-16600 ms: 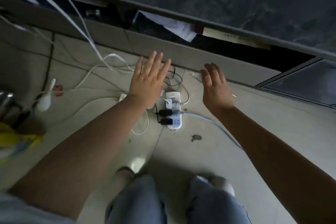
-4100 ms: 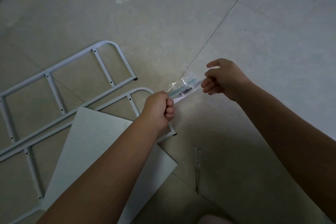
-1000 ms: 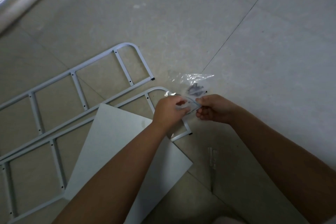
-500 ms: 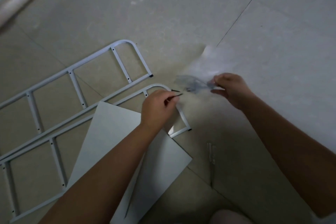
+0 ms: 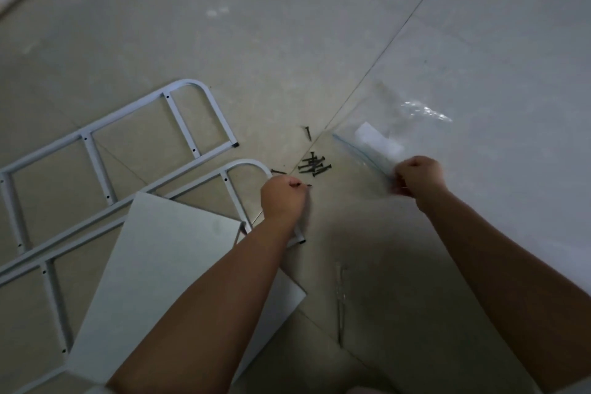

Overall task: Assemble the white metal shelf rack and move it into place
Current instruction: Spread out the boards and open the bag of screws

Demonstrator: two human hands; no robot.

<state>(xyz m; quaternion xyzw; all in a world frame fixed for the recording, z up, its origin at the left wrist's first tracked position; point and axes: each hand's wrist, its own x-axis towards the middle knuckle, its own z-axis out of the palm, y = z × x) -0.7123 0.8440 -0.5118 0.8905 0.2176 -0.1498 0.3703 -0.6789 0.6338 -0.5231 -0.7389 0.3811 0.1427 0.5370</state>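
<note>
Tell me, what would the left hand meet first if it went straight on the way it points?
Probably the pile of black screws on the floor just beyond the left hand, though depth is unclear.

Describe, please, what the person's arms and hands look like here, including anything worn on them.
The left hand and right hand are bare: no gloves, rings, watch or bands show. The left forearm and right forearm are uncovered to the frame's bottom edge, without markings visible in the dim light.
</note>
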